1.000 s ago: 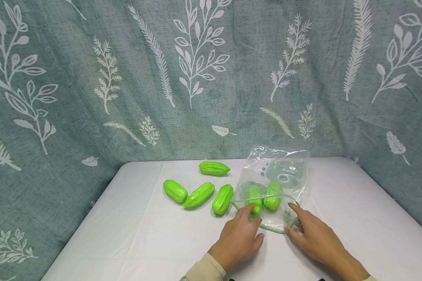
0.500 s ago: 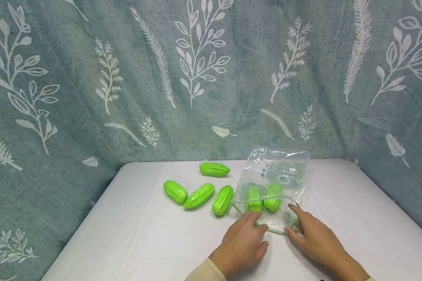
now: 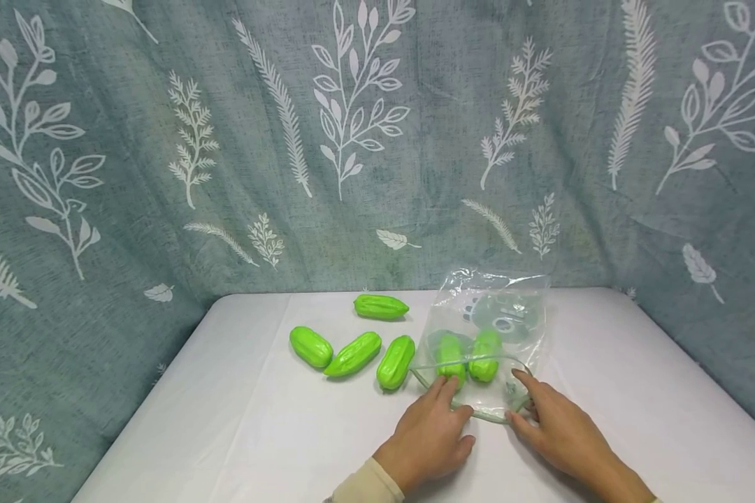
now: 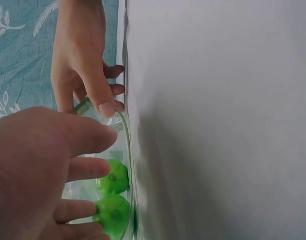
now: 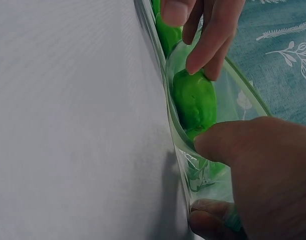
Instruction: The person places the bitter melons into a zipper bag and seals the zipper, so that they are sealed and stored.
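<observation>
A clear zip bag (image 3: 449,290) with a green rim lies on the table, its mouth facing me and spread open. Inside are two bright green, ridged cucumber-like vegetables, a left one (image 3: 451,353) and a right one (image 3: 483,356). My left hand (image 3: 424,433) reaches into the mouth, fairly straight fingers touching the near end of the left vegetable. On the right side my right hand (image 3: 563,426) pinches the bag's rim between thumb and fingers. The right wrist view shows the left fingers (image 5: 213,60) above a vegetable (image 5: 194,97) within the rim.
Several matching vegetables lie outside the bag: one (image 3: 396,362) close to its left side, two more (image 3: 354,354) (image 3: 311,346) farther left, and another (image 3: 380,307) at the back. A patterned blue-green curtain (image 3: 352,230) stands behind the white table (image 3: 277,419).
My left hand has drawn slightly nearer, its fingertips shifting from over the left vegetable to its near end. My right hand keeps its pinch on the rim. The whole view has shifted a little.
</observation>
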`<action>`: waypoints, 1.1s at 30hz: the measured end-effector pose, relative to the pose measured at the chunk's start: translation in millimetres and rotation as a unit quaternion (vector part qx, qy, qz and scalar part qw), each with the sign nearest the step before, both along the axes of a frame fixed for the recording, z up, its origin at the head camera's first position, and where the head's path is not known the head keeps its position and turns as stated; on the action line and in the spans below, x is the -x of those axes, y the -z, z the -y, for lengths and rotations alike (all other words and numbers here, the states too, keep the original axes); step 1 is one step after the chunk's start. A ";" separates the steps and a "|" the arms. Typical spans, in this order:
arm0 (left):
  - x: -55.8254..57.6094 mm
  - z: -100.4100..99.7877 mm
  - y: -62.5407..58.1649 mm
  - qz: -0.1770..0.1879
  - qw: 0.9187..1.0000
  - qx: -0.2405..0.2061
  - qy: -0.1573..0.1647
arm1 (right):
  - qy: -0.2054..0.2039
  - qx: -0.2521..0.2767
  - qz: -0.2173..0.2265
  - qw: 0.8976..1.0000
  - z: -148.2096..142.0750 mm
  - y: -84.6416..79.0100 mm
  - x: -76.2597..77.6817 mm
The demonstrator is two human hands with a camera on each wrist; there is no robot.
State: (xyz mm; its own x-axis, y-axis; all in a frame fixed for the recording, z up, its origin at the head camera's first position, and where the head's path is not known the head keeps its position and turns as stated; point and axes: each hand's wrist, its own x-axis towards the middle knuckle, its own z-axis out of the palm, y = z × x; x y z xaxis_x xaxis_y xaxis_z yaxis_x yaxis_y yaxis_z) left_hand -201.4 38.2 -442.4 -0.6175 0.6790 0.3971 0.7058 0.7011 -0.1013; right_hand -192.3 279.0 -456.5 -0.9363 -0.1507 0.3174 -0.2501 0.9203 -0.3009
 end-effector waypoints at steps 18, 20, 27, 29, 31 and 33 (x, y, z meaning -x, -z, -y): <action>13.7 -3.2 0.2 0.041 0.999 0.000 -0.001 | 0.000 0.002 -0.005 1.000 -1.8 1.9 -1.3; 14.3 -4.0 -0.6 0.038 0.999 -0.001 0.002 | 0.001 0.001 -0.005 1.000 -1.8 1.3 -0.9; 17.5 -7.3 -3.3 0.032 0.999 0.001 0.003 | 0.001 -0.002 0.000 1.000 -1.6 0.3 0.4; 18.7 -8.1 -3.4 0.030 1.000 0.000 0.004 | 0.002 -0.002 0.005 1.000 -1.2 0.1 0.4; 20.0 -8.7 -3.3 0.026 1.000 -0.002 0.005 | 0.003 -0.002 0.009 1.000 -0.7 -0.2 0.2; 21.5 -9.3 -3.1 0.021 1.000 -0.002 0.005 | 0.004 -0.002 0.009 1.000 -0.4 -0.2 0.2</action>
State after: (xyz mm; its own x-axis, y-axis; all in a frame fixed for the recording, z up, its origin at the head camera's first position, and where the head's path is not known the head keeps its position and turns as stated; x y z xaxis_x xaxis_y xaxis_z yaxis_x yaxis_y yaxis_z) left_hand -222.9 47.5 -439.3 -0.6266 0.6838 0.3740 0.7166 0.6942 -0.0686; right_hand -192.4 279.4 -456.3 -0.9429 -0.1443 0.3003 -0.2371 0.9237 -0.3008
